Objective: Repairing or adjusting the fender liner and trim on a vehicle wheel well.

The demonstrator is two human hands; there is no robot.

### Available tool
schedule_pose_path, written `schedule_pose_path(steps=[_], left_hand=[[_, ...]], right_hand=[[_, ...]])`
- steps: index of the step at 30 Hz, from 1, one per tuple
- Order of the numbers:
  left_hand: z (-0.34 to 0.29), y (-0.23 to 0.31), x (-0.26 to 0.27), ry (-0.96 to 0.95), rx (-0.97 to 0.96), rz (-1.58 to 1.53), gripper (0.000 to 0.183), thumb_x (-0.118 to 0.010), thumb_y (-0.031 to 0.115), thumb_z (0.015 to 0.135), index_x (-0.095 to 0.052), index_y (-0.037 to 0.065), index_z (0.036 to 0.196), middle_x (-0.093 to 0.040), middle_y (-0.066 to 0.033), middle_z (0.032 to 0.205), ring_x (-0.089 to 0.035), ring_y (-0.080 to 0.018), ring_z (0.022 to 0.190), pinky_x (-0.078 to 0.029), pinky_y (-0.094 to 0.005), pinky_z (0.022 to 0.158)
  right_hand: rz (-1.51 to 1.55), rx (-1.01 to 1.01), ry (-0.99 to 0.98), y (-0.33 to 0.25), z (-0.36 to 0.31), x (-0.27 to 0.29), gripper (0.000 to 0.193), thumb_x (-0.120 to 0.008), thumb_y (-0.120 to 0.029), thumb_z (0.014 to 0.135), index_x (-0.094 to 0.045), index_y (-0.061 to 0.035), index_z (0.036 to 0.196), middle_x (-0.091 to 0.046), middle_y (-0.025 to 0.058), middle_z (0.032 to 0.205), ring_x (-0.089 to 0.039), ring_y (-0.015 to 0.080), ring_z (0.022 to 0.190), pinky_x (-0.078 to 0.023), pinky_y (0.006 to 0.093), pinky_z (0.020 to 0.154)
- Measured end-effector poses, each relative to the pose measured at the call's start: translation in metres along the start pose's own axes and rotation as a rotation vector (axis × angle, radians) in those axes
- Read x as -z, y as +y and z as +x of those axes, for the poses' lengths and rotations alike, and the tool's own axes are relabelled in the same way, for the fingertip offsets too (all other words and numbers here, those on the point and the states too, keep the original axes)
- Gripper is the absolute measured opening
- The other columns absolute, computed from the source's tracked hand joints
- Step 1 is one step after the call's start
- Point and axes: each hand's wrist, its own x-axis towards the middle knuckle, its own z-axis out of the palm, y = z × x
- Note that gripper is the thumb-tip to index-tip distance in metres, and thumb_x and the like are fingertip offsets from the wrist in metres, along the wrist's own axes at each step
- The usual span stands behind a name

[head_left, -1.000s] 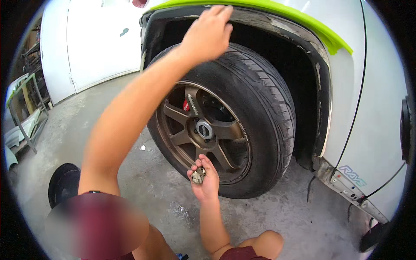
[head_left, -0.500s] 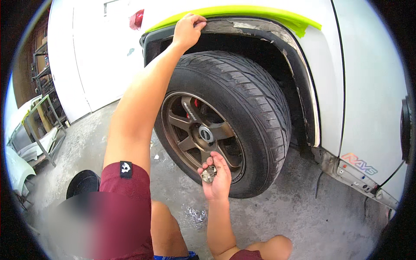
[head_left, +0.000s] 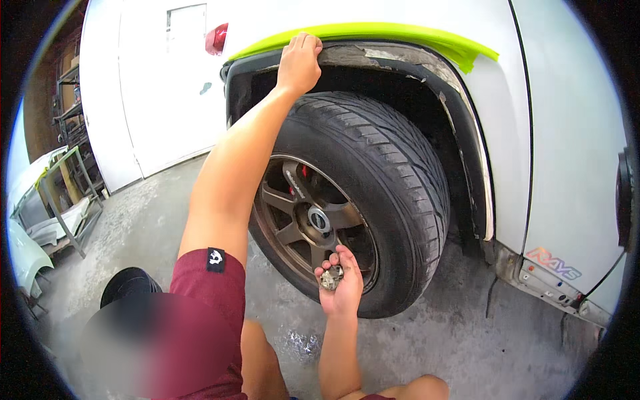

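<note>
My left hand [head_left: 300,65] is raised to the upper edge of the wheel arch [head_left: 427,61], just under a bright yellow-green masking tape strip [head_left: 373,30]. Its fingers are bent and pressed together against the edge; whatever lies under the fingertips is hidden. Along the arch the dark surface is flaking, with pale patches showing. Lower down, in front of the bronze wheel rim [head_left: 293,233], my right hand [head_left: 343,293] is palm up. Its fingers curl round a small crumpled wad of grey and beige scraps [head_left: 330,277].
The large black tyre [head_left: 393,200] sits inside the arch of the white vehicle body [head_left: 567,133]. A black bucket [head_left: 130,283] is on the concrete floor beside my left arm. Panels rest on a metal stand [head_left: 63,200] at the far left, near shelving [head_left: 69,100].
The view has shifted a little, so the vehicle appears lower. My left fingers have curled in closer against the arch edge. My right hand still holds the wad.
</note>
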Motion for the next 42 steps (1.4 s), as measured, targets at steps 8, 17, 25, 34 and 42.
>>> schedule_pose_path(steps=[8,17,25,34,42], left_hand=[[0.002,-0.009,0.003,0.063,-0.11,-0.176,0.015,-0.065,0.01,0.09,-0.068,0.002,0.102,-0.067,-0.0127,0.102,-0.063,-0.0317,0.097,-0.049,-0.037,0.085],[-0.004,0.005,-0.006,0.183,-0.045,-0.079,0.006,-0.063,0.008,0.088,-0.066,0.003,0.089,-0.066,-0.0107,0.092,-0.062,-0.0335,0.09,-0.047,-0.0416,0.081],[-0.008,-0.002,-0.01,0.226,-0.15,0.015,0.004,-0.061,0.01,0.089,-0.062,0.007,0.09,-0.062,-0.0081,0.091,-0.06,-0.0311,0.09,-0.045,-0.0419,0.081],[-0.009,0.011,-0.005,0.234,-0.071,-0.18,0.02,-0.064,0.019,0.091,-0.065,0.003,0.103,-0.065,-0.0107,0.103,-0.062,-0.0317,0.099,-0.047,-0.0404,0.088],[0.009,0.022,-0.002,0.093,0.065,-0.298,0.012,-0.068,0.012,0.088,-0.069,0.0,0.09,-0.07,-0.0125,0.094,-0.065,-0.0311,0.092,-0.05,-0.0378,0.084]], right_hand=[[0.013,-0.029,0.008,0.01,0.01,0.008,0.013,-0.054,-0.014,0.1,-0.057,-0.0058,0.11,-0.054,0.0018,0.081,-0.054,0.0153,0.074,-0.051,0.035,0.065],[0.012,-0.042,0.016,0.017,0.014,0.01,0.012,-0.055,-0.014,0.1,-0.058,-0.0058,0.108,-0.054,0.0016,0.082,-0.054,0.0154,0.074,-0.051,0.0352,0.065],[0.004,-0.057,0.044,0.02,0.013,0.015,0.014,-0.055,-0.015,0.1,-0.057,-0.0061,0.111,-0.054,0.0014,0.082,-0.054,0.0157,0.075,-0.049,0.0341,0.067],[0.014,-0.057,0.032,0.02,0.015,0.016,0.015,-0.056,-0.016,0.099,-0.057,-0.0065,0.111,-0.054,0.0012,0.082,-0.053,0.0157,0.076,-0.048,0.0334,0.068],[0.047,-0.073,0.014,0.026,0.015,0.012,0.014,-0.054,-0.013,0.1,-0.058,-0.0041,0.109,-0.053,0.0027,0.082,-0.053,0.016,0.075,-0.05,0.0348,0.065]])
